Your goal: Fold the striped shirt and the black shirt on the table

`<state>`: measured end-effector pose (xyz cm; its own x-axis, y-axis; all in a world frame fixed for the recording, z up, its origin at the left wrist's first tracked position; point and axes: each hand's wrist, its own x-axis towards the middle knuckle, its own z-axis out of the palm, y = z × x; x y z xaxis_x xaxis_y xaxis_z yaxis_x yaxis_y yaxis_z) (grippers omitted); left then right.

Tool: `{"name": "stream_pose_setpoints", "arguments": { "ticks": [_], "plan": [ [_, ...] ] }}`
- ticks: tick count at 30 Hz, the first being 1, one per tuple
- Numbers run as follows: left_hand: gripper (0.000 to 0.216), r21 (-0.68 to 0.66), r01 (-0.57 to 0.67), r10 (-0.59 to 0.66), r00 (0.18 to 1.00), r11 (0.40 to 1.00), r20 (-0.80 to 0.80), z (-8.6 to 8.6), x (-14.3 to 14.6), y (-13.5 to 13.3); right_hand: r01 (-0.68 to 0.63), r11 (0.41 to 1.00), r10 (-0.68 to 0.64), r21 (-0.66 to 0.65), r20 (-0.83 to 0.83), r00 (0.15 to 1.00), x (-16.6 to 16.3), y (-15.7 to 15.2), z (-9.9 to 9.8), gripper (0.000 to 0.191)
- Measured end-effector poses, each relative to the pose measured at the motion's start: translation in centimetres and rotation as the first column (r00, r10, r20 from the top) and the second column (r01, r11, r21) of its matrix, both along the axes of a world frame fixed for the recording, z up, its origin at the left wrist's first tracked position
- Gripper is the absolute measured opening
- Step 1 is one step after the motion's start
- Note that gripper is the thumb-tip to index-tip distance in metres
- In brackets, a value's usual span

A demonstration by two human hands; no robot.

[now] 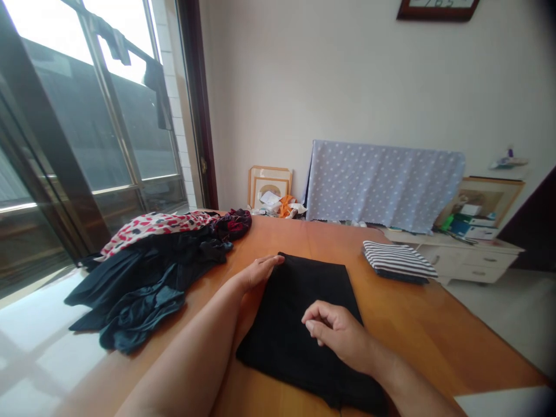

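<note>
A folded black garment [299,324] lies flat on the wooden table [417,324] in front of me. My left hand [259,270] rests flat with fingers stretched out against the garment's far left corner. My right hand [336,333] sits on top of the garment near its middle, fingers curled in loosely, and I cannot see anything held in it. Both forearms reach in from the bottom of the view.
A heap of dark clothes [147,284] with a red-and-white spotted piece [152,225] lies at the table's left. A folded striped garment [397,260] sits at the right. Behind are a dotted blue cloth [382,182], picture frames [269,185], a low white cabinet [469,260] and a glass door [87,145].
</note>
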<state>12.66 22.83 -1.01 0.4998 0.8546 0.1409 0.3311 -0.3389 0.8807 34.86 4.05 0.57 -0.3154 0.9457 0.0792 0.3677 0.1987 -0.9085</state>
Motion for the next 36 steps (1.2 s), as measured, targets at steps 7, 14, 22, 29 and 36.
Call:
{"name": "stream_pose_setpoints", "arguments": {
  "ticks": [7, 14, 22, 29, 36],
  "plan": [
    [0.051, 0.021, 0.082, -0.079, 0.99, 0.996, -0.119, -0.3, -0.2, 0.8, -0.112, 0.98, 0.05, 0.166, 0.335, 0.941, -2.6, -1.7, 2.8, 0.009],
    [0.057, 0.055, 0.066, -0.048, 0.958, 0.996, -0.282, 0.1, -0.2, 0.6, -0.224, 0.948, 0.037, 0.226, 0.619, 0.784, -7.5, -2.8, 2.7, 0.01],
    [0.059, 0.064, 0.078, -0.055, 0.952, 0.995, -0.303, -0.1, -0.1, 0.6, -0.201, 0.911, -0.133, 0.361, 0.716, 0.685, -10.8, -2.3, 0.1, 0.014],
    [0.058, 0.07, 0.067, -0.047, 0.965, 0.995, -0.257, -0.4, -0.3, 0.7, -0.05, 0.917, -0.219, 0.395, 0.604, 0.766, -11.3, -1.8, 0.0, 0.013],
    [0.056, 0.062, 0.056, -0.041, 0.975, 0.996, -0.219, -0.5, -0.2, 0.8, 0.018, 0.886, -0.32, 0.463, 0.582, 0.748, -12.7, -2.2, -1.5, 0.011]
  ]
}}
